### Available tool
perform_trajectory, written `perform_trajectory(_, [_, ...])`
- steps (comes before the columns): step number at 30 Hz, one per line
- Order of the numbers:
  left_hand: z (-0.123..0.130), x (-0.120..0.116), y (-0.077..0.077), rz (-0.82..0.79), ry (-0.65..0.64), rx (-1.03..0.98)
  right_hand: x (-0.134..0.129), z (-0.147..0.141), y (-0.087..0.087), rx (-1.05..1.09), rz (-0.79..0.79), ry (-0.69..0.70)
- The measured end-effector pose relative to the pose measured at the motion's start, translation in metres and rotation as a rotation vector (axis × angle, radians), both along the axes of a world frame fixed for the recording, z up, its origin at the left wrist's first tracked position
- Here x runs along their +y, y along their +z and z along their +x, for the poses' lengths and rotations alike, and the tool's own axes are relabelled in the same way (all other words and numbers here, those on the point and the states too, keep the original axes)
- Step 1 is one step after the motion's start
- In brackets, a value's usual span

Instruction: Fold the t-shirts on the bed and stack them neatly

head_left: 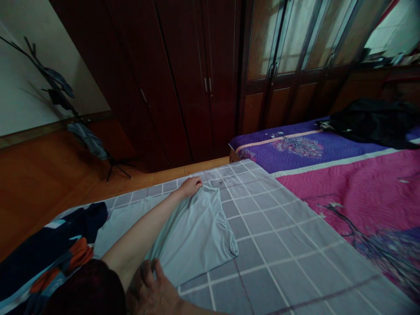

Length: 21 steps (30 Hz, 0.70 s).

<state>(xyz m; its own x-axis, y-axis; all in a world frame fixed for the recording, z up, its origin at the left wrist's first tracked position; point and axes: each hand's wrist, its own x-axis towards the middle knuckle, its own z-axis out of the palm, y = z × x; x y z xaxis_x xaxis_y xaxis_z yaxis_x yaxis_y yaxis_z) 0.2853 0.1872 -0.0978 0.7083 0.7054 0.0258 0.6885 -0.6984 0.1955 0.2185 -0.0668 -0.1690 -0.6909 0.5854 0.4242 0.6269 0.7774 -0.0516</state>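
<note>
Dark wooden wardrobes (183,78) line the room at 12 o'clock, a coat stand (42,70) leans in view at 10 o'clock, and a purple-and-pink bedspread (351,188) lies at 3 o'clock with a black garment (374,122) on it at 2 o'clock. Closer in, a grey bed cover (269,236) with white check lines spreads across the lower middle. On it, near the centre and toward 6 o'clock, lies a pale blue-green garment (193,236), its near part doubled over into a ridge.

Two bare hands work along that ridge. At the garment's 12 o'clock end, the left hand (191,187) has its fingers closed on the edge, arm stretched well out — apparently to reach the far end. At 7 o'clock, the right hand (160,286) is half curled, fingertips against the cloth (whether they pinch it or only press, I cannot tell). Set so far apart, the hands probably serve to keep the edge straight between them.

Dark blue and orange clothing (49,236) lies bunched at 8 o'clock — to one side, which seems to leave the pale garment room to lie flat.
</note>
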Motion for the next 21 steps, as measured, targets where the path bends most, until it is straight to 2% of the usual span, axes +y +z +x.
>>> perform_trajectory(4, [0.004,0.005,0.0,-0.014,0.019,0.011,-0.001,-0.002,-0.001,0.014,-0.008,-0.005])
perform_trajectory(9, [0.011,0.004,0.001,-0.042,-0.024,0.031,-0.003,-0.005,0.001,0.018,-0.031,-0.043])
perform_trajectory(17, [0.023,-0.008,-0.002,0.015,0.032,0.013,0.002,-0.002,0.007,-0.001,-0.098,0.02])
perform_trajectory(21, [0.034,-0.018,0.0,0.009,-0.045,-0.012,0.002,-0.001,0.008,0.042,-0.102,-0.002])
